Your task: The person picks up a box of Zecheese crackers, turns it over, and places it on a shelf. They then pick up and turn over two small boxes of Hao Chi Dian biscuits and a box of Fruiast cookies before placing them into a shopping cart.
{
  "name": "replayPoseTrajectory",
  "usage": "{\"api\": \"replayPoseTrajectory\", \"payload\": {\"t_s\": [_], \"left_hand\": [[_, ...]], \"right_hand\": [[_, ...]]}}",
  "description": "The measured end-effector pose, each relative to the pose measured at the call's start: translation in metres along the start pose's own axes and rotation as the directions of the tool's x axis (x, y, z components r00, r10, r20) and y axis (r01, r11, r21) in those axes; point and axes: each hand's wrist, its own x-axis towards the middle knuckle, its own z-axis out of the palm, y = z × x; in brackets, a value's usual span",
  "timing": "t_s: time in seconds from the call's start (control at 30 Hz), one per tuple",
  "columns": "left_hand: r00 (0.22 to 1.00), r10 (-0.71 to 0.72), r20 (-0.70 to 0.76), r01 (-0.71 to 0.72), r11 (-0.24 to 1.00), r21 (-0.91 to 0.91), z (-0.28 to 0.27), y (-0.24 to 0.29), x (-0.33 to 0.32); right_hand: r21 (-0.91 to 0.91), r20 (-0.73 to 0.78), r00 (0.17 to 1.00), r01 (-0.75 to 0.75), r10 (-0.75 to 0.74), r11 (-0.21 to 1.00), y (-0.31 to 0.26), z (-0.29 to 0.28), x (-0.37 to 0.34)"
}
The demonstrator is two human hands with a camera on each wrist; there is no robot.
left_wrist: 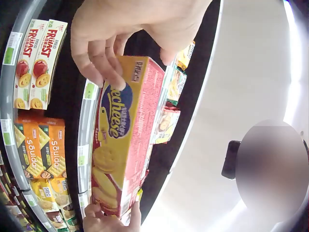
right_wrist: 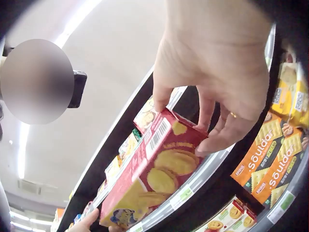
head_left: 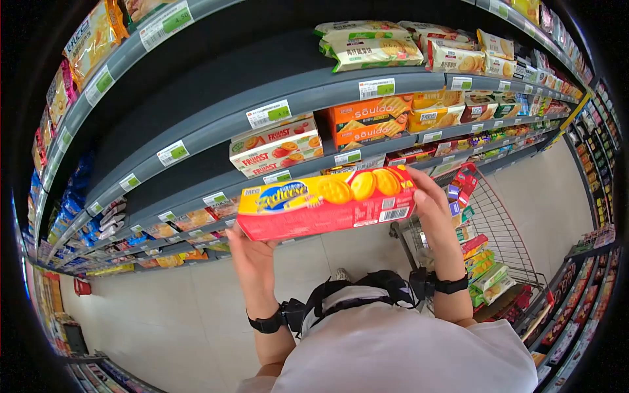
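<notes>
A long red and yellow biscuit box (head_left: 327, 202) is held up level between both hands in the head view, its barcode near the right end. The left hand (head_left: 253, 259) grips its left end; in the left wrist view that hand (left_wrist: 137, 34) has its fingers bent over the box end (left_wrist: 126, 113). At the other end, the right hand (head_left: 432, 206) pinches a corner with thumb and fingers. The right wrist view shows this hand (right_wrist: 215, 72) with the thumb on one side of the box (right_wrist: 159, 166) and fingers on the other, a ring on one finger.
Shelves with price tags (head_left: 268, 114) curve around the front, holding white fruit biscuit boxes (head_left: 276, 145), orange boxes (head_left: 371, 122) and bagged packs (head_left: 370, 49). A wire cart (head_left: 508, 219) with several packages stands at the right. Another shelf (head_left: 570, 311) stands at the lower right.
</notes>
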Motion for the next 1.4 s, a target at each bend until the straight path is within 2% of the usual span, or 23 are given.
{"api": "replayPoseTrajectory", "payload": {"t_s": [0.07, 0.1, 0.17, 0.23, 0.3, 0.37, 0.43, 0.5, 0.53, 0.57, 0.63, 0.67, 0.7, 0.77, 0.9, 1.03, 1.1, 1.13, 1.2, 1.23, 1.3, 1.37, 1.4], "left_hand": [[0.949, -0.077, 0.306, 0.110, 0.990, -0.090, -0.013, -0.001, 0.004], [0.947, -0.063, 0.314, 0.098, 0.991, -0.096, -0.008, -0.001, 0.007], [0.962, -0.060, 0.267, 0.046, 0.997, 0.058, 0.003, 0.001, 0.001], [0.961, -0.059, 0.271, 0.040, 0.996, 0.074, 0.015, 0.007, -0.002], [0.980, 0.000, 0.198, -0.009, 0.999, 0.045, 0.025, 0.008, -0.003], [0.988, 0.043, 0.148, -0.040, 0.999, -0.024, 0.032, 0.008, -0.006], [0.946, 0.196, 0.260, -0.235, 0.963, 0.131, 0.039, 0.011, -0.009], [0.931, 0.222, 0.291, -0.280, 0.944, 0.173, 0.052, 0.015, -0.015], [0.909, 0.244, 0.338, -0.335, 0.909, 0.246, 0.062, 0.017, -0.020], [0.883, 0.261, 0.389, -0.393, 0.866, 0.311, 0.068, 0.017, -0.022], [0.854, 0.257, 0.452, -0.441, 0.818, 0.369, 0.069, 0.013, -0.025], [0.819, 0.251, 0.515, -0.496, 0.760, 0.420, 0.069, 0.011, -0.025], [0.820, 0.245, 0.517, -0.492, 0.763, 0.418, 0.069, 0.010, -0.024], [0.716, 0.280, 0.640, -0.670, 0.533, 0.517, 0.068, 0.010, -0.023], [0.677, 0.268, 0.686, -0.712, 0.475, 0.517, 0.072, 0.009, -0.023], [0.644, 0.267, 0.717, -0.748, 0.417, 0.516, 0.076, 0.008, -0.023], [0.682, 0.372, 0.630, -0.730, 0.398, 0.555, 0.081, 0.000, -0.026], [0.679, 0.371, 0.633, -0.733, 0.394, 0.555, 0.083, -0.007, -0.025], [0.663, 0.505, 0.553, -0.740, 0.327, 0.588, 0.086, -0.025, -0.021], [0.658, 0.510, 0.555, -0.744, 0.323, 0.585, 0.087, -0.032, -0.020], [0.687, 0.535, 0.493, -0.713, 0.363, 0.600, 0.089, -0.040, -0.017], [0.671, 0.524, 0.524, -0.727, 0.326, 0.605, 0.089, -0.038, -0.018], [0.678, 0.460, 0.573, -0.734, 0.393, 0.553, 0.088, -0.038, -0.020]], "right_hand": [[0.038, 0.075, 0.995, 0.064, -0.067, 0.997, -0.002, 0.000, 0.000], [0.020, 0.141, 0.986, 0.087, -0.089, 0.996, -0.005, -0.002, 0.003], [0.044, 0.130, 0.981, 0.140, -0.145, 0.989, -0.010, 0.000, 0.001], [0.050, 0.142, 0.977, 0.157, -0.162, 0.986, -0.012, 0.001, 0.001], [0.061, 0.158, 0.971, 0.171, -0.179, 0.983, -0.012, 0.001, 0.001], [-0.009, 0.076, 0.989, 0.126, -0.125, 0.992, -0.006, 0.000, 0.001], [-0.047, 0.130, 0.988, 0.084, -0.078, 0.995, 0.006, -0.004, 0.005], [-0.239, 0.041, 0.999, -0.007, 0.017, 0.971, 0.013, 0.000, 0.002], [-0.322, 0.093, 0.996, 0.027, 0.003, 0.946, 0.011, 0.001, 0.001], [-0.324, 0.090, 0.996, 0.023, 0.007, 0.946, 0.006, 0.004, 0.001], [-0.402, 0.280, 0.956, 0.195, -0.083, 0.895, -0.008, 0.014, 0.000], [-0.397, 0.316, 0.943, 0.230, -0.103, 0.888, -0.015, 0.019, -0.001], [-0.401, 0.310, 0.945, 0.225, -0.100, 0.888, -0.022, 0.025, -0.001], [-0.431, 0.388, 0.905, 0.346, -0.175, 0.833, -0.034, 0.036, -0.004], [-0.399, 0.432, 0.856, 0.464, -0.284, 0.791, -0.037, 0.044, -0.004], [-0.338, 0.454, 0.829, 0.500, -0.328, 0.797, -0.040, 0.047, -0.006], [-0.336, 0.380, 0.874, 0.435, -0.302, 0.835, -0.038, 0.051, -0.009], [-0.332, 0.378, 0.874, 0.437, -0.306, 0.836, -0.032, 0.056, -0.009], [-0.254, 0.234, 0.936, 0.321, -0.264, 0.912, -0.013, 0.065, -0.007], [-0.252, 0.236, 0.933, 0.328, -0.270, 0.910, -0.008, 0.065, -0.005], [-0.086, 0.102, 0.954, 0.290, -0.281, 0.953, -0.001, 0.067, 0.001], [0.055, 0.026, 0.969, 0.244, -0.246, 0.968, 0.000, 0.063, 0.004], [0.099, -0.035, 0.973, 0.231, -0.229, 0.968, -0.001, 0.062, 0.005]]}}
